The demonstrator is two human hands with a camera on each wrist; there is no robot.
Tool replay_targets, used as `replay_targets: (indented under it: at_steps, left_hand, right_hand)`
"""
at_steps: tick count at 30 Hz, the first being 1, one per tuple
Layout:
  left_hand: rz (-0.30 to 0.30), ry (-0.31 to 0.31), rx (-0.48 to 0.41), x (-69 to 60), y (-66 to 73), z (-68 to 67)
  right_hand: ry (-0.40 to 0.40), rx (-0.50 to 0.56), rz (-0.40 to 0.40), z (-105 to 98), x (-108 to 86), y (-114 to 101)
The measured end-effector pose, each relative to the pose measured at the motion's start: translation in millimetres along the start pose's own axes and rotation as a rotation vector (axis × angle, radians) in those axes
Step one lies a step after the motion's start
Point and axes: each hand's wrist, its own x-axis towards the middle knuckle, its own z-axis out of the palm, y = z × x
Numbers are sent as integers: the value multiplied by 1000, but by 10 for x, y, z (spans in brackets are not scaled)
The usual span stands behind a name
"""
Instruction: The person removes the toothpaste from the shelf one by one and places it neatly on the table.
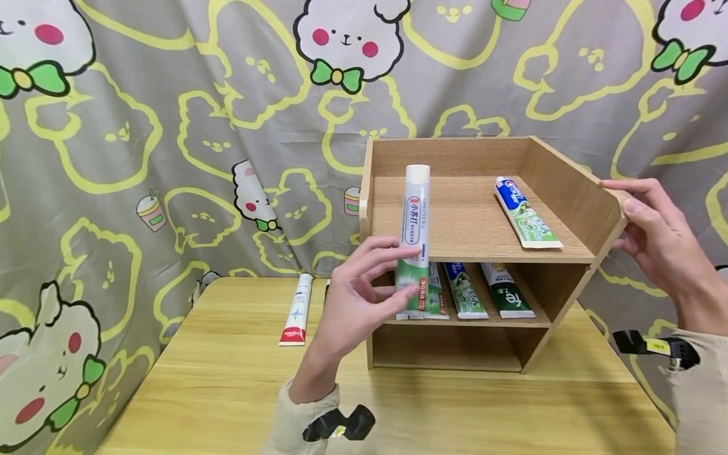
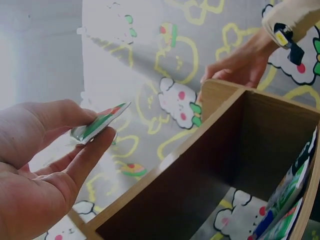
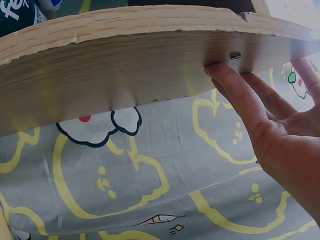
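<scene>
Thumb and fingers of the left hand (image 1: 349, 306) are drawn together on the lower part of a white-and-green toothpaste tube (image 1: 417, 218), held cap up in front of the shelf (image 1: 455, 215). Pinched so low, it could tip if the grip loosens. The right hand (image 1: 662, 243) grips the shelf's side panel (thumb at the front edge, fingers outside); a hard tug might slide the blue-and-green tube (image 1: 524, 215) on the top board, or topple front tubes (image 1: 466, 292) below onto the tabletop (image 1: 227, 379).
</scene>
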Motion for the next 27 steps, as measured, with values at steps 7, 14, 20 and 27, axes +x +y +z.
replay_targets:
  at_steps: [7, 14, 20, 27]
  left_hand:
    - [10, 33, 59, -120, 18, -155]
    - [21, 59, 95, -262, -3, -322]
    - [32, 75, 136, -424, -40, -506]
    - [23, 105, 191, -584, -88, -740]
  right_hand:
    - [3, -16, 0, -1, -1, 7]
    - [-16, 24, -16, -8, 14, 16]
    - [7, -13, -4, 0, -7, 18]
    - [16, -1, -6, -10, 10, 27]
